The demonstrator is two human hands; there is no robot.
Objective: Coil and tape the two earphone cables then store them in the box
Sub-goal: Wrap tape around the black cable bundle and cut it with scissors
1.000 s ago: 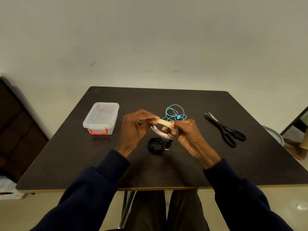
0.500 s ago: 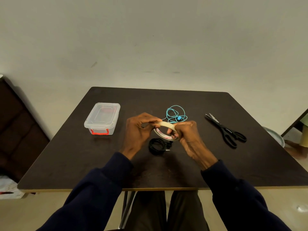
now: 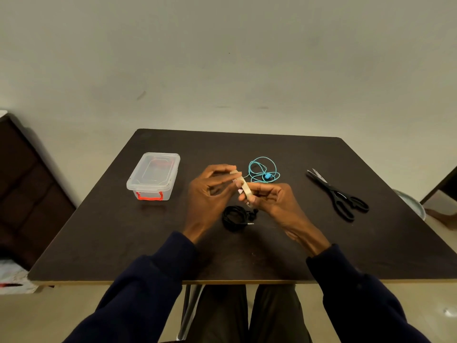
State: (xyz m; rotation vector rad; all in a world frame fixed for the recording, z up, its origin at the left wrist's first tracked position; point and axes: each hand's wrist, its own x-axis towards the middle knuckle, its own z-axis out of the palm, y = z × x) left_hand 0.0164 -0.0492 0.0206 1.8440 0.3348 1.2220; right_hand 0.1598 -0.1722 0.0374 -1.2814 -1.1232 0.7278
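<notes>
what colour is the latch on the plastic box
Red-orange; the latch sits on the near end of the clear box, plainest in the head view.

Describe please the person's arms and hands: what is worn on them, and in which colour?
The left sleeve and right sleeve are long, dark navy and plain, and end at the wrists. The left hand and right hand are bare, without gloves. No watch or ring shows, though the left hand is blurred.
</notes>
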